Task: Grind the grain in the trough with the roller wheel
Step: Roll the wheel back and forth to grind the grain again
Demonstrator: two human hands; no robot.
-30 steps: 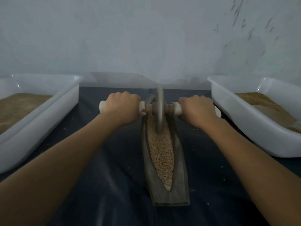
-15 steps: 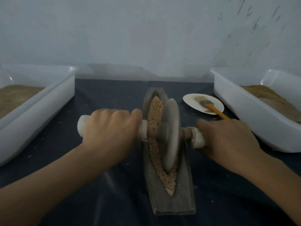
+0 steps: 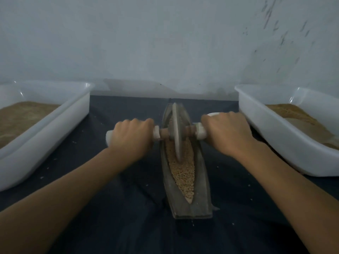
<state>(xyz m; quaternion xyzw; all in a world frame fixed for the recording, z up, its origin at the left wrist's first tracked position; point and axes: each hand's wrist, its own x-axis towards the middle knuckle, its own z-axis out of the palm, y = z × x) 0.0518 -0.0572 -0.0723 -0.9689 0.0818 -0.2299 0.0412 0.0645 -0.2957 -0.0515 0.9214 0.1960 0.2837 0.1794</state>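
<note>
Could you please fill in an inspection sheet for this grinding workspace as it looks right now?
Surface: dark cloth, scattered pale specks.
Job's things: roller wheel stands upright in the trough, toward its far end; grain fills the groove.
Clutter: left tub and right tub, both holding brown material.
Grips: left hand and right hand each grip a white handle end.
Cables: nothing seen.
Surroundings: pale wall, marks at upper right.

Upright roller wheel point(image 3: 176, 132) seemingly in trough's point(image 3: 200, 180) grain point(image 3: 183, 169).
</note>
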